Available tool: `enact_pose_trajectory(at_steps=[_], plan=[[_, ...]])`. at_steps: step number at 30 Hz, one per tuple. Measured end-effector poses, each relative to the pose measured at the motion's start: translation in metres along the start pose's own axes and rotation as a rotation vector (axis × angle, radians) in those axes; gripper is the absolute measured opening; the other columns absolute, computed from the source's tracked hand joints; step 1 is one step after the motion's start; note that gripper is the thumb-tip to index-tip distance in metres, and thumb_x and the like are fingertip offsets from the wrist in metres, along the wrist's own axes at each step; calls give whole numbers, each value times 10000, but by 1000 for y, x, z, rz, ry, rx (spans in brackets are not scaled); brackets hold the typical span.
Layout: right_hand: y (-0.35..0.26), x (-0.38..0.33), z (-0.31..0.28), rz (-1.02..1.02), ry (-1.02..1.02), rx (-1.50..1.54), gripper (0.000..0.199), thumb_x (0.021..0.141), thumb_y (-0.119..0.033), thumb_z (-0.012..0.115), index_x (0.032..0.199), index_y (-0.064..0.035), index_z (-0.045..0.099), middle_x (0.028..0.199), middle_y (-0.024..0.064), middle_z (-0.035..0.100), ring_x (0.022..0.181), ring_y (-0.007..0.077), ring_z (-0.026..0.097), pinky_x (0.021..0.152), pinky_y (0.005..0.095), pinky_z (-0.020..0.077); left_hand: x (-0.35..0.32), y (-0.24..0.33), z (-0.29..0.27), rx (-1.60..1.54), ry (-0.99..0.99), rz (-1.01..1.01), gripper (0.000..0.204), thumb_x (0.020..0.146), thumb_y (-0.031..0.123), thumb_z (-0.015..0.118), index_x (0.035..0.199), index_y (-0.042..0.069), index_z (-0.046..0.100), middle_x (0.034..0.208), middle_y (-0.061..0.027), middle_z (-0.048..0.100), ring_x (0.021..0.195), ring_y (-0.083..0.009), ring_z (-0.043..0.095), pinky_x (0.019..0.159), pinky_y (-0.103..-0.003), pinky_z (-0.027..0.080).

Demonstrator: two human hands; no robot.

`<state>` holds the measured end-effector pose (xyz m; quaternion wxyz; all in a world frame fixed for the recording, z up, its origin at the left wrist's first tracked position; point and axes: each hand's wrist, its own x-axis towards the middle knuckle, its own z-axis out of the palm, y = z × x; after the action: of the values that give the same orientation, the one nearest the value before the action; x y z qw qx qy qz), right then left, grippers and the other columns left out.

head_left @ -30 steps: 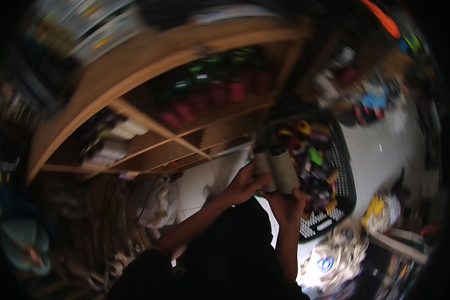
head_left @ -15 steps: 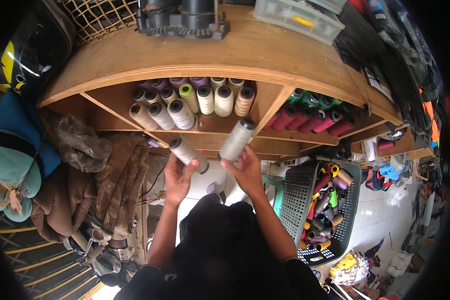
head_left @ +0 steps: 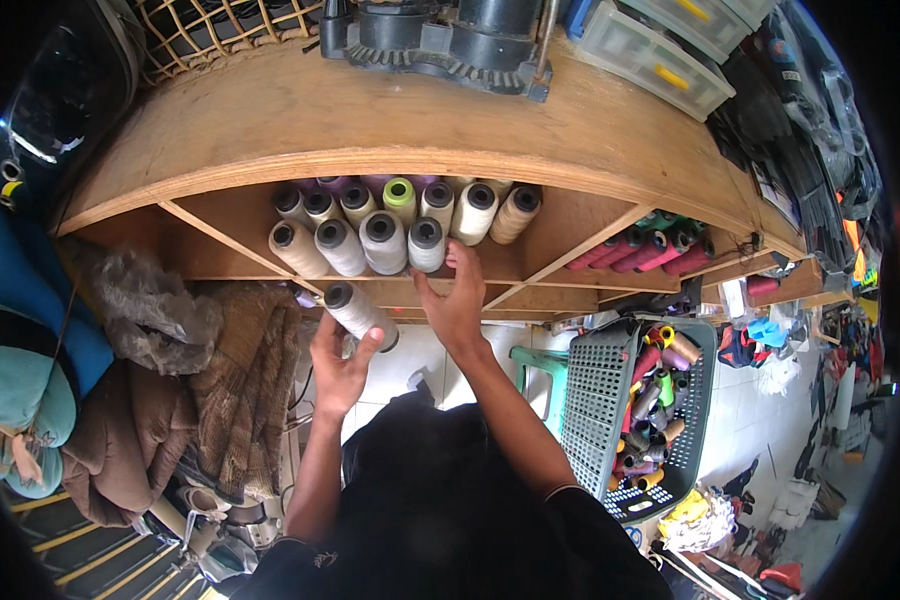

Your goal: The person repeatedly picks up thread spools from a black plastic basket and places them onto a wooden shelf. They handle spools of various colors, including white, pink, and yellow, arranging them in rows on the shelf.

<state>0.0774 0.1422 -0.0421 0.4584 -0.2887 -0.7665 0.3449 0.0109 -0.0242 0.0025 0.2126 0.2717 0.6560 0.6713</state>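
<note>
My left hand (head_left: 338,362) holds a cream thread cone (head_left: 357,313) just below the wooden shelf (head_left: 390,130). My right hand (head_left: 457,302) is raised to the shelf compartment with its fingers spread, touching a white cone (head_left: 426,245) at the front of a stack of pale cones (head_left: 390,220). The stack fills the middle compartment in two rows, with one green-topped cone (head_left: 400,197) among them.
Red and green cones (head_left: 642,250) lie in the compartment to the right. A grey plastic basket (head_left: 610,400) of mixed coloured cones stands on the floor at the right. Brown cloth (head_left: 240,390) and bags pile up at the left. A machine part (head_left: 440,40) sits on top.
From the basket both hands rose to the shelf with a cone each. My right hand has since set its cone into the stack and let go; my left hand still holds its cone.
</note>
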Motion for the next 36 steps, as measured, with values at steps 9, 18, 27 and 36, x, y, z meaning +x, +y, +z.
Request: enact_pose_trajectory(at_steps=[9, 18, 27, 36], plan=[[-14, -1, -19, 107, -49, 69, 727, 655, -94, 802, 1269, -6, 424, 1132, 191, 517, 1051, 295, 513, 893, 389, 438, 12, 5, 14, 133, -60, 115, 321, 785, 63, 755, 1045, -8, 582, 874, -71, 651, 793, -146, 611, 755, -294, 489], [-46, -19, -87, 108, -348, 131, 629, 672, -118, 783, 1221, -14, 494, 1112, 168, 534, 1016, 340, 526, 887, 402, 438, 18, 19, 59, 329, -186, 266, 459, 692, 138, 820, 1068, -12, 605, 1011, -140, 556, 909, -276, 588, 795, -376, 477], [-8, 4, -58, 110, -62, 24, 510, 728, -94, 765, 1172, 7, 536, 1021, 178, 554, 913, 338, 572, 799, 405, 476, 14, 3, 60, 331, -85, 210, 465, 751, 96, 776, 1151, 21, 550, 996, -99, 585, 903, -199, 583, 790, -316, 476], [1, 9, -42, 107, -36, -26, 535, 729, -88, 785, 1181, 10, 516, 1058, 164, 548, 970, 290, 593, 839, 365, 513, 3, -7, 33, 378, -47, 183, 185, 773, 41, 725, 911, 3, 608, 839, -114, 619, 763, -217, 614, 714, -317, 480]])
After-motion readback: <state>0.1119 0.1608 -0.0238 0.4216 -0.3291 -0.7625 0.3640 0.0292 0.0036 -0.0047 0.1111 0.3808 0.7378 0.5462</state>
